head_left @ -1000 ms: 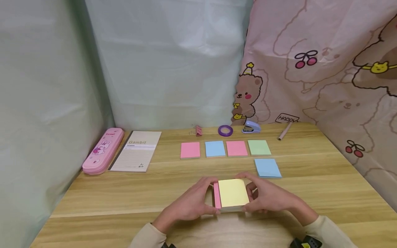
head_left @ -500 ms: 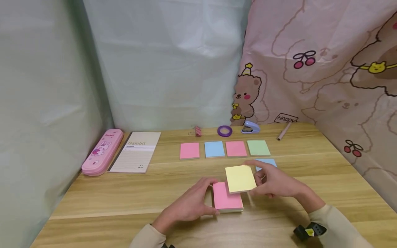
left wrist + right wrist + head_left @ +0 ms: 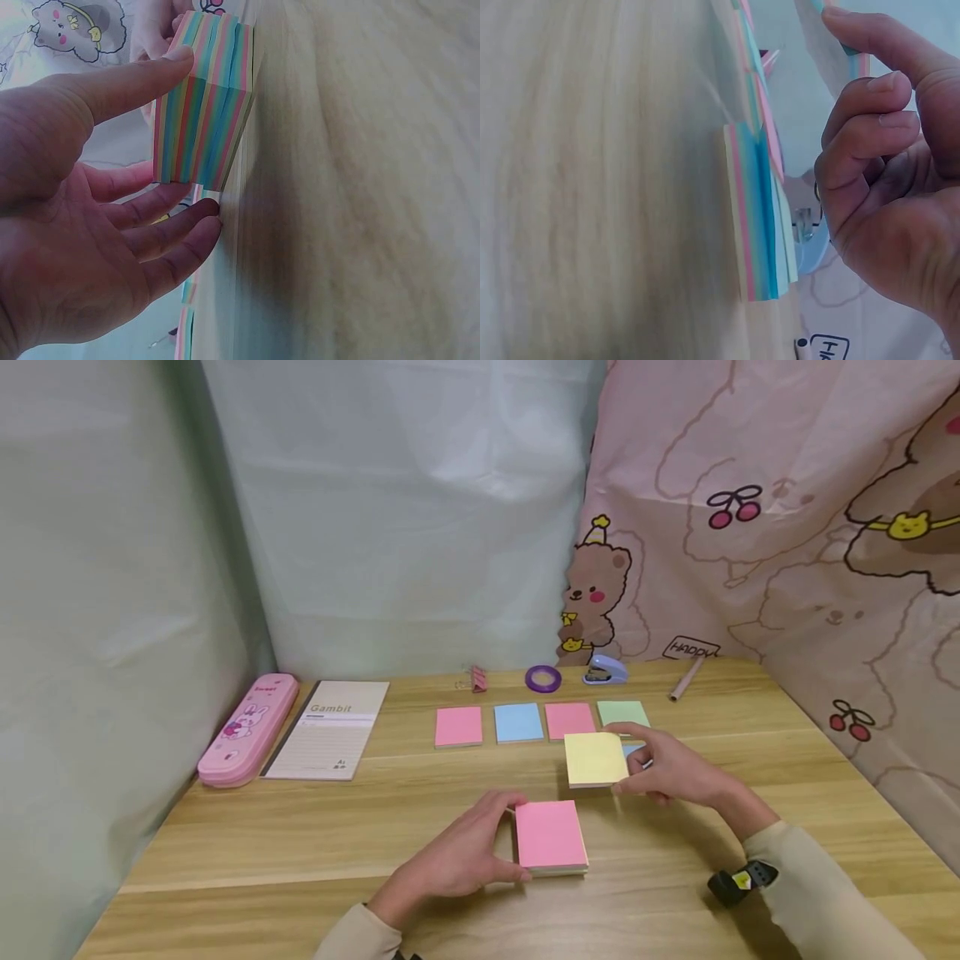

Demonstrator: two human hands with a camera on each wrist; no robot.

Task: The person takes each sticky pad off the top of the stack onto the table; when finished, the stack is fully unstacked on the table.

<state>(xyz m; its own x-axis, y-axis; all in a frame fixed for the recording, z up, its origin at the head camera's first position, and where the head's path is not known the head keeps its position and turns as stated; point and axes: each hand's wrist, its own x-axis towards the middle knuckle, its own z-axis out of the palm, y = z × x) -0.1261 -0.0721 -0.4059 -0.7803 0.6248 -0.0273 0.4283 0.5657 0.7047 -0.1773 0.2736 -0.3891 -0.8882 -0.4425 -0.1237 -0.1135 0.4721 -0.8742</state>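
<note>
Near the front of the table, my left hand (image 3: 465,852) grips a stack of sticky note pads (image 3: 551,833) by its near and far edges. Pink paper tops this stack, and its striped, many-coloured sides show in the left wrist view (image 3: 202,112). My right hand (image 3: 678,768) pinches a yellow-topped sticky note pad (image 3: 595,760) between thumb and forefinger, raised above the table behind the stack. Behind the right hand a blue-topped pad (image 3: 632,750) is mostly hidden; the right wrist view shows its striped edge (image 3: 751,217). The held pad is largely cut off there.
Across the table's middle lie pads topped pink (image 3: 459,727), blue (image 3: 518,722), pink (image 3: 568,720) and green (image 3: 621,712). Further back are a pink clip (image 3: 478,678), purple tape (image 3: 543,678), a stapler (image 3: 606,669) and a pen (image 3: 686,679). A pencil case (image 3: 249,729) and notebook (image 3: 330,731) lie left.
My right hand has lifted the yellow-topped pad off the stack and carried it away from me and slightly right, baring the pink top. My left hand has stayed on the stack.
</note>
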